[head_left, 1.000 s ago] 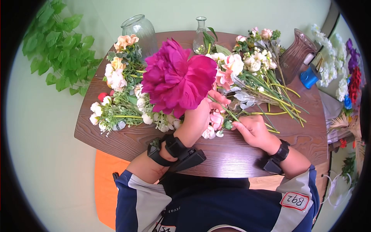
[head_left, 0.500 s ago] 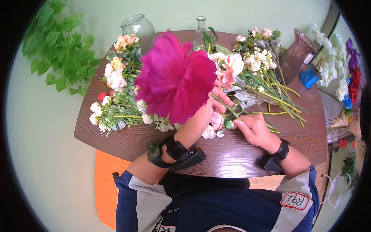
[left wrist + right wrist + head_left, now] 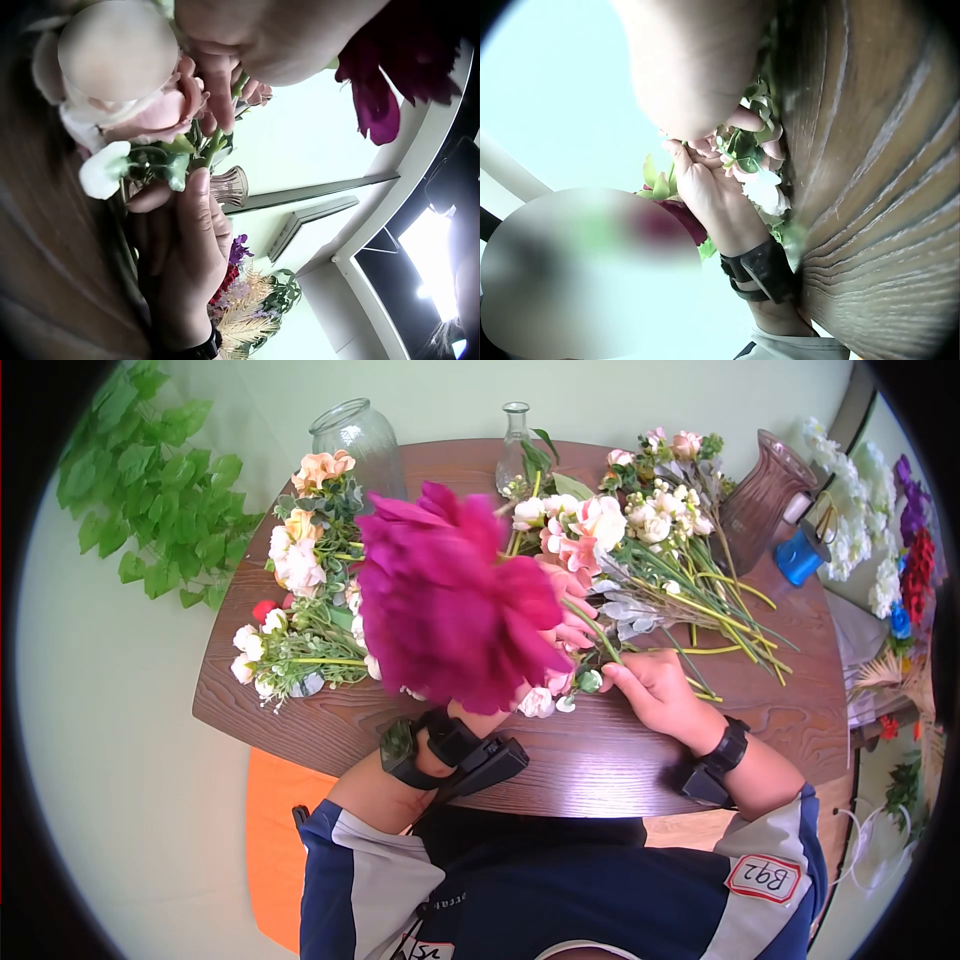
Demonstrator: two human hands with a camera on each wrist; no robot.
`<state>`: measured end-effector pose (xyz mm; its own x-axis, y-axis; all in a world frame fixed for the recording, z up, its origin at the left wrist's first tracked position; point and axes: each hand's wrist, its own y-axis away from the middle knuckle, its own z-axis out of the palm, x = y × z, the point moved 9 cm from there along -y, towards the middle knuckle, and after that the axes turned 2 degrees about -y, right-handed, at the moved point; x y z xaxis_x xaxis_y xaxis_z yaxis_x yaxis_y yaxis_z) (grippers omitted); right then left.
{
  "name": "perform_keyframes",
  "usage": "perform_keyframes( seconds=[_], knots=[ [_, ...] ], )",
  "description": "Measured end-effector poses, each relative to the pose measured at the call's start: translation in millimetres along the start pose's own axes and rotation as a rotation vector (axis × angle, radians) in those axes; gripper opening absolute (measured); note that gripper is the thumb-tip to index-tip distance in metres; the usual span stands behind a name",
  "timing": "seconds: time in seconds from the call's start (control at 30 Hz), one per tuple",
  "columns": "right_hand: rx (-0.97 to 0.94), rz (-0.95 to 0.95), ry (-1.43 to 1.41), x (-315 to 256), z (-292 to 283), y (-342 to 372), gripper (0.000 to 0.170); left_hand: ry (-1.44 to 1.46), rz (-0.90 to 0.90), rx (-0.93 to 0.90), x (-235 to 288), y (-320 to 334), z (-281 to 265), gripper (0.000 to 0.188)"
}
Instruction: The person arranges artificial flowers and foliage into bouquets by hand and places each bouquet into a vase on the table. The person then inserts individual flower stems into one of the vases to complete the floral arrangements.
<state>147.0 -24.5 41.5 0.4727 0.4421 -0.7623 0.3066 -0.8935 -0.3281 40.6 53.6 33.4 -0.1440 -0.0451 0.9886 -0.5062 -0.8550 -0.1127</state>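
Left hand [image 3: 711,193], right hand [image 3: 658,692]: both pinching slim green plastic-looking stem [image 3: 596,629] | large ruffled magenta fabric-looking peony [image 3: 450,600]: I judge light, soft, crushable | hold stem only

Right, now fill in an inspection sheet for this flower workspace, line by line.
Surface: dark wood table; glare near its front edge.
Job's things: magenta flower, blurred in the head view; green stem slightly curved.
Clutter: flower bunches across the table, glass jar, small glass bottle, purplish vase, blue roll.
Hands: left hand, fingers around the stem; right hand pinching it farther along.
Cables: white loops, possibly cord, right of the table.
Surroundings: hanging green leaves at left, orange surface below; assorted flowers at right.
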Motion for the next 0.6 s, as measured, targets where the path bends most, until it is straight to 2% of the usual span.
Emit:
perform_keyframes(
  seconds=[0.07,0.1,0.13,0.2,0.23,0.27,0.33,0.4,0.47,0.5,0.57,0.6],
  knots=[
    [-0.005,0.002,0.003,0,1,0,0.025,-0.012,-0.080,-0.030,0,3,0,0.020],
    [-0.005,-0.003,-0.011,-1,1,0,0.025,-0.045,0.092,-0.145,2,6,0,0.020],
    [-0.005,-0.008,-0.025,-1,1,0,0.025,-0.045,0.092,-0.145,2,7,2,0.020],
    [0.000,-0.015,-0.026,-1,2,0,0.026,-0.170,0.237,-0.041,18,9,4,0.036],
    [0.003,-0.022,-0.026,-1,2,0,0.026,-0.063,-0.071,0.105,-6,9,-4,0.036],
    [0.003,-0.021,-0.026,-1,2,1,0.026,-0.063,-0.072,0.105,-2,10,-1,0.036],
    [-0.005,0.000,-0.011,1,3,2,0.026,-0.235,0.298,0.117,35,16,4,0.037],
    [-0.012,-0.009,-0.005,-2,3,1,0.026,-0.263,0.243,0.123,31,13,2,0.037],
    [-0.017,-0.019,0.002,-4,3,1,0.027,-0.227,0.054,0.142,29,11,4,0.036],
    [-0.022,-0.018,0.009,-4,3,1,0.026,-0.227,0.054,0.142,23,9,-1,0.036],
    [-0.027,-0.017,0.016,-4,4,1,0.026,-0.185,0.368,-0.036,37,9,7,0.038],
    [-0.013,-0.019,-0.003,-3,2,1,0.026,-0.185,0.367,-0.036,31,9,8,0.038]
  ],
)
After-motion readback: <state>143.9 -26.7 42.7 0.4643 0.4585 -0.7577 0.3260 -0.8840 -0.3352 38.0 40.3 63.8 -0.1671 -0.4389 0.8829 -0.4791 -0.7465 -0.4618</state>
